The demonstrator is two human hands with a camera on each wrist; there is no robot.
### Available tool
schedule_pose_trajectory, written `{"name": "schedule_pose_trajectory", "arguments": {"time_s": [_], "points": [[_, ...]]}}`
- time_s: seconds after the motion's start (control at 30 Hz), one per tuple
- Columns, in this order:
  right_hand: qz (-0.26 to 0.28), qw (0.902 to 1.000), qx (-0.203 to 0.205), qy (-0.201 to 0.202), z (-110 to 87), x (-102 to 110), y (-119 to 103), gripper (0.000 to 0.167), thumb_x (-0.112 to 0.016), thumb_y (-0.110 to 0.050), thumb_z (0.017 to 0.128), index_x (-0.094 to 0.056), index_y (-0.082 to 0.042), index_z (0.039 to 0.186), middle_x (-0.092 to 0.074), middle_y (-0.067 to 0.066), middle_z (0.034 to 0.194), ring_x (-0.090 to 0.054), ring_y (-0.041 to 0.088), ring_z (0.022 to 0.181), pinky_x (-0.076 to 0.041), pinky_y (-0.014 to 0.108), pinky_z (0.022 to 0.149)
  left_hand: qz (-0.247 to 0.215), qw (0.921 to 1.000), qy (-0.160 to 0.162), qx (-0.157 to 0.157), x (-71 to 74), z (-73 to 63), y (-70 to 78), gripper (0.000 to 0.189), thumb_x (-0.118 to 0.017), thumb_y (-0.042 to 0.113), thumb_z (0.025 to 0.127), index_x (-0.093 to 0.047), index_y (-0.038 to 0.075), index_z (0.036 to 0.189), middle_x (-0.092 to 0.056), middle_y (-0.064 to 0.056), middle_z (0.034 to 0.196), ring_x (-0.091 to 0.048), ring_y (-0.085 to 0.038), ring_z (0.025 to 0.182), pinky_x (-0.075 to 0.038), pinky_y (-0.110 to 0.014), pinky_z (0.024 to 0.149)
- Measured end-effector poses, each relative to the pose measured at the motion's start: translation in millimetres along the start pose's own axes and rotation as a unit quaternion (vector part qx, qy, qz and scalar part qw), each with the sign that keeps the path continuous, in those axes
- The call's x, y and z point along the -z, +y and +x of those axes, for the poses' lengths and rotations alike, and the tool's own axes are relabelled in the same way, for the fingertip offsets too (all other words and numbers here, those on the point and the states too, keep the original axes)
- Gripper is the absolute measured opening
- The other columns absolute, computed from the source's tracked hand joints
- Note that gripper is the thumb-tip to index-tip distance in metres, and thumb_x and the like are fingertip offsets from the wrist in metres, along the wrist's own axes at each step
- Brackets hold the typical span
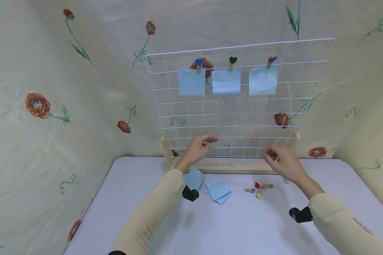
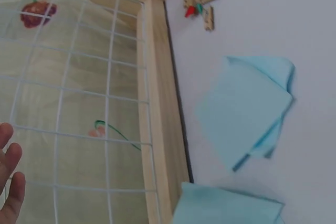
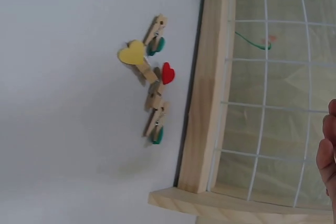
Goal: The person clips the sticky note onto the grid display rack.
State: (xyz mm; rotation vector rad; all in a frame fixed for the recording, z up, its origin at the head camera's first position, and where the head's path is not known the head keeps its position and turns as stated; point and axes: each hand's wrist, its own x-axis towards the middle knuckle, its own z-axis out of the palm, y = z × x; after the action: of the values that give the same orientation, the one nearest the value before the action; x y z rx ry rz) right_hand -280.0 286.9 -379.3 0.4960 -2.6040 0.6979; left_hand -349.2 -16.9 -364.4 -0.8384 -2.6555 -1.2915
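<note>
My left hand is raised in front of the lower wire grid, its fingers loosely extended and holding nothing. To the right, my right hand hovers before the grid's lower right part with bent fingers and nothing visible between them. Three light blue paper sheets hang in a row near the top: a left sheet under a blue heart clothespin, a middle sheet under a dark green heart clothespin, and a right sheet under a purple heart clothespin.
Loose blue sheets lie in two piles, a left pile and a middle pile. Several small clothespins, among them a yellow heart one and a red heart one, lie in front of the grid's wooden base. Flowered cloth hangs behind.
</note>
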Motion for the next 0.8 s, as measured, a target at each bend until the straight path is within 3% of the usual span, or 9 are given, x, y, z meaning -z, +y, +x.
{"name": "schedule_pose_trajectory", "arguments": {"time_s": [0.2, 0.37, 0.6, 0.8], "points": [[0.012, 0.9999, -0.001, -0.01, -9.3, -14, 1, 0.004, -0.06, -0.007, 0.09, -0.062, -0.005, 0.093, -0.061, 0.002, 0.077, -0.051, 0.012, 0.069, -0.045, 0.021, 0.058, 0.033, 0.9993, -0.018, 0.0, 1.0, -11.1, -8.7, 0.042, -0.044, -0.006, 0.092, -0.06, 0.016, 0.124, -0.062, 0.003, 0.126, -0.054, -0.013, 0.119, -0.048, -0.025, 0.096], [0.03, 0.9986, -0.029, -0.034, -18.3, -23, 4, 0.006, -0.059, -0.008, 0.091, -0.062, -0.006, 0.095, -0.062, 0.002, 0.078, -0.052, 0.014, 0.07, -0.045, 0.02, 0.057, 0.062, 0.9979, -0.019, -0.005, 0.0, -18.2, -17.9, 0.043, -0.044, -0.007, 0.091, -0.06, 0.016, 0.123, -0.062, 0.002, 0.125, -0.055, -0.015, 0.118, -0.047, -0.028, 0.099], [0.036, 0.997, -0.049, -0.048, -30.8, -32, 10, 0.009, -0.059, -0.005, 0.091, -0.063, -0.005, 0.098, -0.063, 0.004, 0.084, -0.054, 0.015, 0.075, -0.047, 0.021, 0.061, 0.071, 0.9973, -0.017, 0.011, -1.8, -31.5, -32.8, 0.044, -0.045, -0.008, 0.09, -0.061, 0.019, 0.122, -0.062, 0.003, 0.124, -0.055, -0.015, 0.119, -0.046, -0.031, 0.101], [0.057, 0.9939, -0.073, -0.059, -41.6, -39, 15, 0.009, -0.057, -0.006, 0.092, -0.062, -0.005, 0.099, -0.064, 0.008, 0.087, -0.055, 0.016, 0.077, -0.046, 0.021, 0.059, 0.111, 0.9935, -0.021, -0.005, -10.0, -39.0, -45.4, 0.048, -0.046, -0.012, 0.088, -0.063, 0.02, 0.119, -0.063, 0.005, 0.122, -0.056, -0.013, 0.117, -0.046, -0.029, 0.1]]}}
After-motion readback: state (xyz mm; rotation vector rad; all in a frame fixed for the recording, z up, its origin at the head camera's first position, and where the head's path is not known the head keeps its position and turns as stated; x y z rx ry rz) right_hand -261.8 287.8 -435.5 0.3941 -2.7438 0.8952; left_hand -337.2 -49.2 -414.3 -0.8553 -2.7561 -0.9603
